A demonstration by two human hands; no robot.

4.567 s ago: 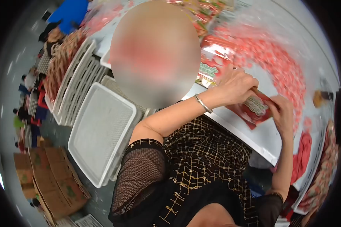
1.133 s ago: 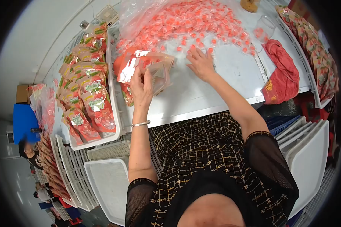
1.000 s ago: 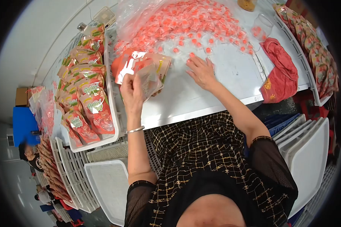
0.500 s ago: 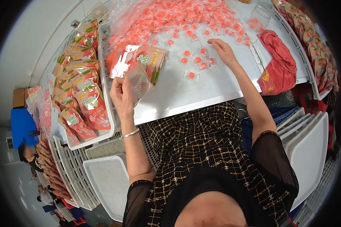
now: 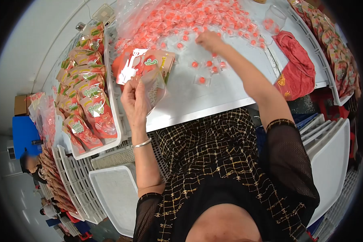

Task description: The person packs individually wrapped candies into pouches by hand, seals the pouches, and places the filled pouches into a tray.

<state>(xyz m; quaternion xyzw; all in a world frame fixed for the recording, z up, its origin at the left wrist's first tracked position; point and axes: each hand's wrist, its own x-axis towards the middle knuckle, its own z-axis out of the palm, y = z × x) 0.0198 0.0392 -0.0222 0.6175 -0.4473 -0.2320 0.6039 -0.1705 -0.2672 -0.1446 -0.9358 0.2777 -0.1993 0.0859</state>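
My left hand (image 5: 135,101) is closed on the edge of a partly clear pouch (image 5: 154,90), beside flat red printed pouches (image 5: 147,63) on the white table (image 5: 181,105). My right hand (image 5: 209,41) reaches over the near edge of a wide pile of wrapped red candies (image 5: 189,18). Its fingers are bent together, and what they hold, if anything, is too small to make out. Several single wrapped candies (image 5: 202,80) lie on the table between my hands, nearer to me than the pile.
A white crate (image 5: 116,142) of filled pouches stands at the left, another crate (image 5: 330,82) at the right. Near the right one lie a red cloth bag (image 5: 296,68) and a clear jar (image 5: 273,25). Stacked trays (image 5: 113,197) stand below the table. A person (image 5: 31,165) is at far left.
My right hand has moved left and slightly up, from beside the single candies to the pile's near edge, and its fingers have drawn together. My left hand has hardly moved and still grips the pouch.
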